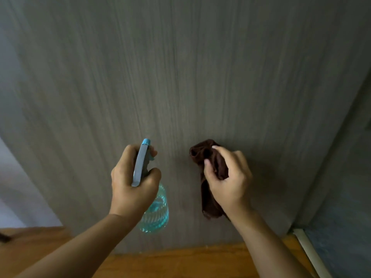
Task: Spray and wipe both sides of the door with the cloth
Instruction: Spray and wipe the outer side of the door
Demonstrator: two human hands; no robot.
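Door (pixel 180 67) fills my view, grey and grained. My left hand (pixel 131 185) grips the spray bottle (pixel 156 213). My right hand (pixel 228 181) clutches the brown cloth (pixel 202 155).

A warm orange-brown wooden floor (pixel 180 261) runs along the bottom. A pale wall (pixel 12 177) shows at the left. At the right, a white threshold strip (pixel 309 251) borders a grey-blue surface (pixel 345 237).

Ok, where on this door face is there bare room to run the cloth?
Bare door above both hands, edge to edge, and left of the left hand. Crowded low in the middle: spray bottle, then a narrow gap to the cloth in the right hand.
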